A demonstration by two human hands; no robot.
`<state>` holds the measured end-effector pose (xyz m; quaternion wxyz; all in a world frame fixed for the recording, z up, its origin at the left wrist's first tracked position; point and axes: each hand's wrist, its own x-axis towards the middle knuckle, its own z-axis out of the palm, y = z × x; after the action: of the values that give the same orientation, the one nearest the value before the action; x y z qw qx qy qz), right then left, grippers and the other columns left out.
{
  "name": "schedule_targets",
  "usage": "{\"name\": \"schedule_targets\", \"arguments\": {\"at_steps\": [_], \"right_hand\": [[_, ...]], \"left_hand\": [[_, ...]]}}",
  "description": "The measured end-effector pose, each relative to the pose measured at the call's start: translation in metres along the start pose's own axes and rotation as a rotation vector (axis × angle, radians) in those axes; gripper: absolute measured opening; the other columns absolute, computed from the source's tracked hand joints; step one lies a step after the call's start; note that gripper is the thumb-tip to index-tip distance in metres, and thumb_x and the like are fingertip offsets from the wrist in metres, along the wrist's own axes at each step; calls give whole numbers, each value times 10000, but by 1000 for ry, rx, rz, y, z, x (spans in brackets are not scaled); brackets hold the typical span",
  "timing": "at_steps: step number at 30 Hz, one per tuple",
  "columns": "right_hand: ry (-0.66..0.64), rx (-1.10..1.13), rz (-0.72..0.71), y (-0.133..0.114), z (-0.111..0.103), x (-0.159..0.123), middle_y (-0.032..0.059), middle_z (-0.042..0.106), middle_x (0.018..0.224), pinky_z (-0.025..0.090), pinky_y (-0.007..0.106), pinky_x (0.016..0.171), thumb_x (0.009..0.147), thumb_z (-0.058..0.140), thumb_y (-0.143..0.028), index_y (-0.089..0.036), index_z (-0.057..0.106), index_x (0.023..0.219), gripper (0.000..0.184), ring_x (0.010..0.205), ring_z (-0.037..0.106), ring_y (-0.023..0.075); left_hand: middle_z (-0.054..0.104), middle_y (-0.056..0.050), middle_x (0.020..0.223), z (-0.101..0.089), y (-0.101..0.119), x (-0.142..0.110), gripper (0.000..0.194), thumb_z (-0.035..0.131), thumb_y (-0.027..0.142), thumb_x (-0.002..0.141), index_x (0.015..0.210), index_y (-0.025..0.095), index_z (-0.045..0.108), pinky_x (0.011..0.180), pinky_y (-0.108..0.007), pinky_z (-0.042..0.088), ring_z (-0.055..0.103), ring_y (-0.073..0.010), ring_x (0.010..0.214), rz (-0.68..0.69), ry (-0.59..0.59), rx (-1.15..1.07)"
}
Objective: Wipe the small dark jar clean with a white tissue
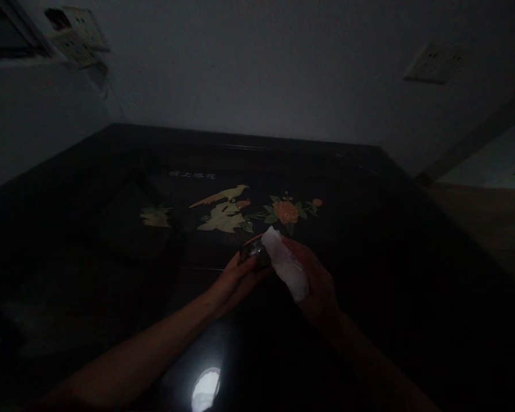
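Observation:
The scene is very dim. My left hand [234,280] is closed around a small dark shiny object [253,252] that I cannot identify. My right hand [315,277] grips a white cloth or tissue [285,264], whose upper end is pressed against that object. Both hands hover over a glossy black lacquered table [369,240] painted with a bird [223,207] and an orange flower [285,212].
A dark square panel or box with a small painted motif [155,216] lies on the table to the left. Wall sockets [75,34] are at upper left and another socket [438,62] at upper right. A lamp reflection [206,388] glints near the front edge. Wooden floor [489,217] shows at right.

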<state>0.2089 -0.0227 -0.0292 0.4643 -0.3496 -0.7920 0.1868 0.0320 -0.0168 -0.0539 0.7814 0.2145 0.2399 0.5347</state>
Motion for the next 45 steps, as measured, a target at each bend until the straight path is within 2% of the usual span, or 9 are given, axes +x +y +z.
{"name": "schedule_targets", "arguments": {"at_steps": [9,15,18,21,24,27,32,38,45], "right_hand": [[4,39,91,-5,-9,6,82,603,1332,515,366,995,896,501,-112,-263,624,1248,402,1202,594,212],[-206,117,44,-3,-13,11,77,439,1493,399,434,1103,874,514,-124,-276,414,1433,589,1343,458,237],[-307,156,109,-5,-19,14,110,359,1537,349,469,1126,816,689,-299,-273,303,1482,770,1400,364,269],[-391,214,174,-6,-25,16,129,268,1571,340,507,1119,614,770,-613,-280,292,1481,1045,1430,283,328],[-315,295,196,-4,-24,16,131,356,1520,360,505,1105,672,572,-772,-280,368,1436,931,1390,363,324],[-171,216,184,-4,-14,13,129,489,1407,414,478,1072,797,558,-661,-270,440,1366,700,1304,478,301],[-54,-56,43,-3,7,5,133,477,1392,444,473,1056,784,730,-360,-274,353,1423,747,1301,471,294],[-77,-157,-18,1,1,5,104,476,1404,458,433,1058,862,537,-90,-298,376,1438,633,1300,483,251],[-161,-60,14,-6,-12,13,65,475,1461,424,429,1091,857,395,-23,-283,406,1433,632,1329,466,211]], "left_hand": [[694,-59,1115,3,0,0,549,870,310,614,1111,198,665,1094,-452,344,586,-250,1122,-9,-27,-31],[694,-42,1101,-3,0,3,422,855,335,638,1006,204,695,1074,-401,367,584,-227,1116,-8,14,-48],[709,-43,1046,-1,0,3,433,871,354,606,971,192,705,1079,-395,363,589,-227,1106,10,60,-31],[713,-51,1030,4,1,3,492,880,335,594,1025,182,698,1089,-407,353,598,-239,1105,39,58,14],[711,-71,1040,7,3,2,562,875,342,604,1101,170,677,1091,-419,355,601,-257,1116,48,48,65],[705,-83,1078,8,3,0,612,871,342,610,1158,175,654,1085,-421,368,606,-262,1118,40,43,99],[696,-95,1127,7,3,-4,625,860,341,632,1194,185,637,1082,-409,378,604,-272,1139,23,6,128],[695,-116,1137,5,1,-4,710,872,353,609,1241,174,603,1081,-432,377,605,-297,1145,26,6,143],[682,-94,1167,1,1,0,646,854,313,645,1228,200,601,1071,-426,392,615,-262,1125,64,49,114]]}}
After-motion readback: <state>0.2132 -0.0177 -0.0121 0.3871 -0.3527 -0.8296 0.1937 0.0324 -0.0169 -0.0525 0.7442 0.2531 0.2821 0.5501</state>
